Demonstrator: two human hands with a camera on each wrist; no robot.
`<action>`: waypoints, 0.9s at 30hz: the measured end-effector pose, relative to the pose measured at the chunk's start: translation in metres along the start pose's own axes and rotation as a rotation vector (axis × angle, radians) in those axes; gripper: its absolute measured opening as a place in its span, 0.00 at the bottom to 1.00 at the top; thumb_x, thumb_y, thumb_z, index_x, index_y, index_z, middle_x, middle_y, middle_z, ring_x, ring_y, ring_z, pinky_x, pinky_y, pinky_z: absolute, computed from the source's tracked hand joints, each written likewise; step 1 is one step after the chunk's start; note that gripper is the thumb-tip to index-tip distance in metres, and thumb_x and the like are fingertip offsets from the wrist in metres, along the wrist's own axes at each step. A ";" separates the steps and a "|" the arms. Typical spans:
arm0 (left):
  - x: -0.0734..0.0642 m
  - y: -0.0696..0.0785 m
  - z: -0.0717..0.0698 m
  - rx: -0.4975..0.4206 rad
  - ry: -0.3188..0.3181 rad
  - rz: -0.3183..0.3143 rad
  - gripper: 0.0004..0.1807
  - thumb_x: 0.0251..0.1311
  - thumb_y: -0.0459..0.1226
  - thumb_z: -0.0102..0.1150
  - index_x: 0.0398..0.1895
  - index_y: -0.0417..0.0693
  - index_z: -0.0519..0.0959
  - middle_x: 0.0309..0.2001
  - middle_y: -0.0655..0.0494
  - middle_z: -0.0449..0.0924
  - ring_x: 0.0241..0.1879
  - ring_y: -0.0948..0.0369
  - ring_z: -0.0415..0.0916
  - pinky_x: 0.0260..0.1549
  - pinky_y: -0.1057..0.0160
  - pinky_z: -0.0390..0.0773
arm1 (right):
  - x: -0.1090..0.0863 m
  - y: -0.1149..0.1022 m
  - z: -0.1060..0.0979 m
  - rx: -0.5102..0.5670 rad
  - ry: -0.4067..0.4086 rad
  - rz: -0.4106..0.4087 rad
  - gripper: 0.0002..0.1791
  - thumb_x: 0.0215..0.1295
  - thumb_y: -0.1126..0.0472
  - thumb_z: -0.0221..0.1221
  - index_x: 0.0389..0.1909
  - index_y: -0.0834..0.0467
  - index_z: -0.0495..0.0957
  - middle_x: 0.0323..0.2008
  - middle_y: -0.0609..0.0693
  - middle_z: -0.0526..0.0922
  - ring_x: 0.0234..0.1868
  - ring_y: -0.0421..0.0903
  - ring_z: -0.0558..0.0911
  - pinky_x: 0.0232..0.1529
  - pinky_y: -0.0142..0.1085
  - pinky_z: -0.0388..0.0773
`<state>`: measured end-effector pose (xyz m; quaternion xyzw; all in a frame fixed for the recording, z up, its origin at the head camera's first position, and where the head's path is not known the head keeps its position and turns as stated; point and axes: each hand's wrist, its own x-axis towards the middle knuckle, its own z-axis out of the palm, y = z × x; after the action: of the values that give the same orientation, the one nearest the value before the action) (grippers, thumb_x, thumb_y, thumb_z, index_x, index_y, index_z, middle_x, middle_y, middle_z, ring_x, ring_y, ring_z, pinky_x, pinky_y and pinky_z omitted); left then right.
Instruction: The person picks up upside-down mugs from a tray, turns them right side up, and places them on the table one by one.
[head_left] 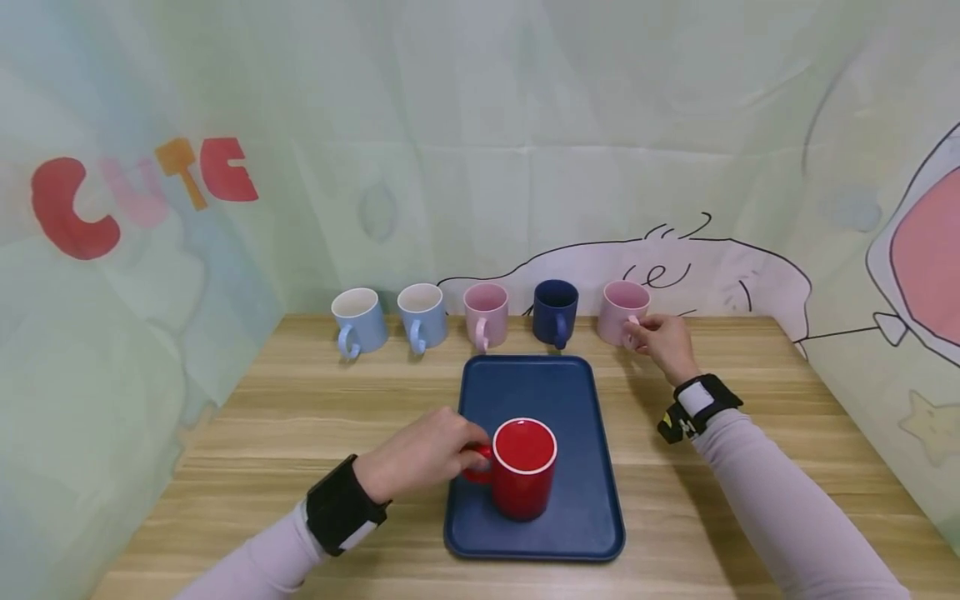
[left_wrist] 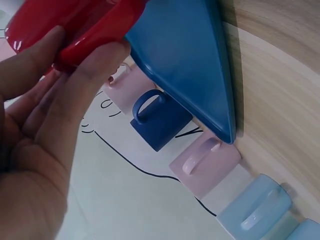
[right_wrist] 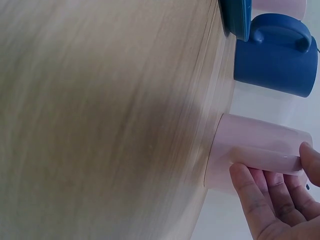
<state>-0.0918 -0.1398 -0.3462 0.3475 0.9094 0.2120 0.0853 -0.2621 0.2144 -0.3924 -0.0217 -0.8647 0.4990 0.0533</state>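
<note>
A red mug (head_left: 522, 468) with a white rim is upright over the dark blue tray (head_left: 481, 392); whether its base touches the tray cannot be made out. From the left side, my left hand (head_left: 425, 454) pinches its handle, thumb and fingers on the red loop (left_wrist: 90, 40) in the left wrist view. At the back right stands a pink mug (head_left: 621, 317) on the table. My right hand (head_left: 663, 342) holds its handle (right_wrist: 267, 160), with the thumb at the upper end and the fingertips along the side.
Left of the right hand's mug, a back row holds a dark blue mug (head_left: 553, 312), another pink mug (head_left: 485, 318) and two light blue mugs, one nearer (head_left: 424, 321) and one far left (head_left: 362, 323). A printed cloth (head_left: 420, 167) hangs behind the wooden table (head_left: 300, 417).
</note>
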 end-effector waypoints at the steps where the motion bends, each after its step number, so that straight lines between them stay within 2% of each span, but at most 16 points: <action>1: 0.000 0.000 0.000 -0.013 0.004 -0.012 0.10 0.58 0.38 0.65 0.42 0.47 0.85 0.29 0.62 0.83 0.23 0.67 0.73 0.25 0.74 0.78 | 0.000 0.000 0.000 0.000 -0.001 -0.001 0.20 0.66 0.56 0.60 0.49 0.71 0.77 0.42 0.64 0.79 0.36 0.51 0.81 0.42 0.44 0.84; 4: 0.002 -0.002 -0.001 -0.032 0.033 -0.026 0.10 0.58 0.38 0.66 0.41 0.47 0.84 0.29 0.62 0.83 0.24 0.67 0.74 0.25 0.73 0.78 | 0.000 -0.001 0.000 0.001 -0.004 -0.002 0.20 0.66 0.56 0.60 0.49 0.71 0.77 0.42 0.64 0.79 0.36 0.52 0.81 0.40 0.42 0.85; 11: 0.007 -0.006 -0.005 -0.085 0.146 -0.037 0.09 0.57 0.38 0.66 0.42 0.48 0.84 0.29 0.62 0.83 0.24 0.65 0.74 0.25 0.71 0.79 | 0.001 -0.001 -0.001 0.011 -0.009 0.005 0.21 0.65 0.55 0.61 0.48 0.70 0.78 0.42 0.64 0.79 0.37 0.51 0.80 0.34 0.31 0.84; 18: 0.014 -0.009 -0.006 -0.122 0.232 -0.083 0.12 0.59 0.38 0.64 0.46 0.49 0.84 0.30 0.60 0.84 0.23 0.64 0.73 0.21 0.69 0.78 | 0.002 0.000 -0.002 0.009 -0.021 0.007 0.21 0.65 0.54 0.61 0.48 0.69 0.78 0.43 0.64 0.80 0.36 0.52 0.81 0.37 0.34 0.84; 27: 0.022 -0.014 -0.005 -0.200 0.342 -0.092 0.10 0.58 0.38 0.65 0.44 0.51 0.84 0.30 0.57 0.86 0.23 0.63 0.73 0.19 0.66 0.76 | -0.001 -0.001 -0.003 0.022 -0.025 -0.002 0.22 0.66 0.55 0.60 0.50 0.70 0.77 0.45 0.66 0.80 0.39 0.55 0.81 0.38 0.36 0.84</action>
<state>-0.1184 -0.1359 -0.3480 0.2544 0.8999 0.3532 -0.0269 -0.2606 0.2162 -0.3902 -0.0142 -0.8599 0.5085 0.0433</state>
